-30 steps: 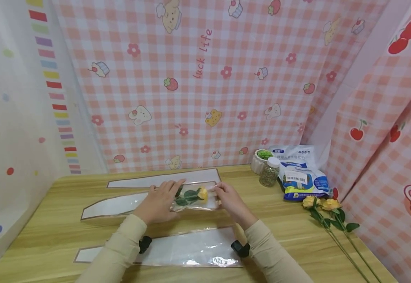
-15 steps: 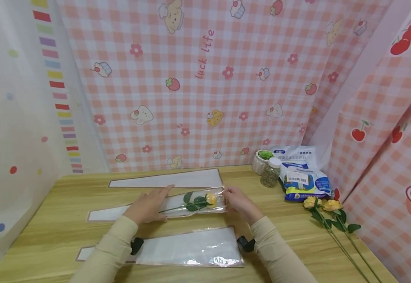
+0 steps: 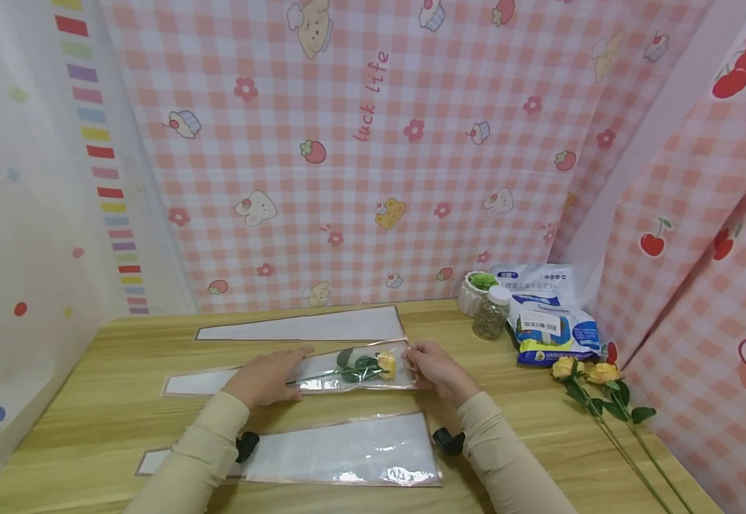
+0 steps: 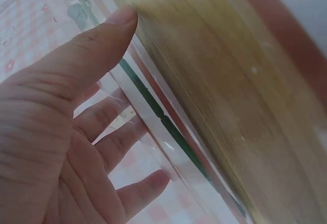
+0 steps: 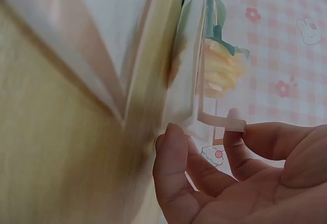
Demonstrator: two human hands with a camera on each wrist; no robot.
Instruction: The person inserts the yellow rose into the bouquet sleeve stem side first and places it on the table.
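In the middle of the table lies a clear, brown-edged flower sleeve (image 3: 321, 385) with a yellow artificial rose (image 3: 386, 365) inside, its green stem (image 4: 163, 117) running to the left. My right hand (image 3: 440, 371) pinches the wide end of the sleeve between thumb and finger, just past the bloom; the right wrist view shows this edge strip (image 5: 227, 124) at the fingertips. My left hand (image 3: 266, 376) spans the sleeve's width over the stem. Its thumb is at the near edge and its loosely spread fingers (image 4: 125, 139) are at the far side.
One flat sleeve (image 3: 340, 325) lies behind, another (image 3: 340, 451) in front. Two yellow roses (image 3: 604, 375) lie at the right. Behind them are fertilizer bags (image 3: 552, 328), a white-lidded jar (image 3: 492, 314) and a potted succulent (image 3: 473, 291). Checked cloth (image 3: 321, 235) hangs at the back.
The rose now lies straighter and further right in the sleeve, with more stem showing. My left hand has slid left along it; my right hand has moved slightly right, still holding the wide end.
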